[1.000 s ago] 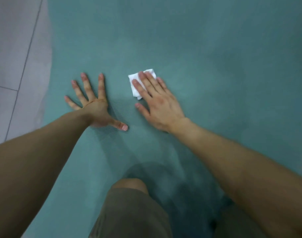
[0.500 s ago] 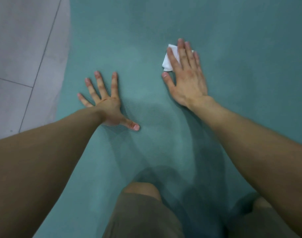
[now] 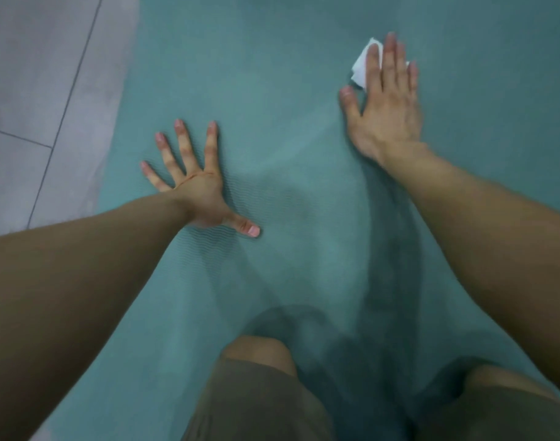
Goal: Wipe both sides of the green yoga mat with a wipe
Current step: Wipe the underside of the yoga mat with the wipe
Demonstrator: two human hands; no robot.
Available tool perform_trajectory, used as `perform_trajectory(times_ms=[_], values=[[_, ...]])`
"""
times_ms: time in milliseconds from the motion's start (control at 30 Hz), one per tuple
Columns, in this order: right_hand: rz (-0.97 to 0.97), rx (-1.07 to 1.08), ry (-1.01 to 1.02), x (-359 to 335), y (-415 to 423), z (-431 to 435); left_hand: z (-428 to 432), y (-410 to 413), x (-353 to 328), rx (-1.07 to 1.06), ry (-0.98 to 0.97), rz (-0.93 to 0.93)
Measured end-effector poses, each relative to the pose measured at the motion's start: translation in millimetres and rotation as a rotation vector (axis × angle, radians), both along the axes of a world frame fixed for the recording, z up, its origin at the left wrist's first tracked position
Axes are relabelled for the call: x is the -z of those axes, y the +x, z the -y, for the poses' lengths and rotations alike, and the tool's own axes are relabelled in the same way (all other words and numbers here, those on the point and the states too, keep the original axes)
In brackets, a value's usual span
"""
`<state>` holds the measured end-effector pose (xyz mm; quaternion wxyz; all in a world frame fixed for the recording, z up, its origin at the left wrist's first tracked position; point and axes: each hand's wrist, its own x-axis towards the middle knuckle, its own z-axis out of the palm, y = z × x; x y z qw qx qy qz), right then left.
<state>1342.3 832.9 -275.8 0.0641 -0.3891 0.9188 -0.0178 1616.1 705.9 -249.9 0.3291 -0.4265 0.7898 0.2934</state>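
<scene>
In the head view you have one green yoga mat (image 3: 288, 90), one wipe (image 3: 361, 66) and both of your hands on show. The mat lies flat and fills most of the view. Its surface is matte teal-green, and a fine wavy ribbed texture is plain to see just beside your left hand (image 3: 196, 189); farther out it is too blurred to read.

Your left hand lies palm down on the mat near its left edge, with four fingers and the thumb spread wide and straight, gripping nothing. Your right hand (image 3: 386, 109) is further forward and to the right, also palm down. Its fingers are straight and held close together, pressing the wipe flat against the mat rather than curling round it.

The wipe is white, thin and folded into a small angular pad. Only its left part and a sliver on the right show from under your fingers.

Left of the mat lies smooth pale grey tile floor (image 3: 34, 90), crossed by two thin dark grout lines. At the bottom, your two bare knees (image 3: 256, 348) rest on the mat, in olive-brown fabric shorts (image 3: 256, 402).
</scene>
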Motion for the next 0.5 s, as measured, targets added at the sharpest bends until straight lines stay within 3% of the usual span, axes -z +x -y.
perform_trajectory(times_ms=[67, 167, 233, 267, 400, 433, 500], values=[[0.06, -0.101, -0.066, 2, 42, 5, -1, 0, 0, -0.005, 0.002, 0.001], [0.171, -0.654, -0.041, 3, 122, -17, -1, -2, -2, -0.007, -0.01, 0.004], [0.109, -0.817, -0.014, -1, 113, -22, -1, -3, -3, -0.011, -0.014, -0.001], [0.085, -0.747, -0.034, 2, 91, -17, -1, -3, -2, -0.013, -0.012, -0.009], [0.019, -0.045, -0.027, 2, 3, 1, -1, -3, 2, -0.023, -0.006, -0.005], [0.028, 0.018, -0.045, 3, 10, 3, -1, -2, 2, -0.022, -0.008, 0.001], [0.061, -0.197, -0.091, 6, 56, 8, -1, -2, 3, -0.023, -0.008, 0.01]])
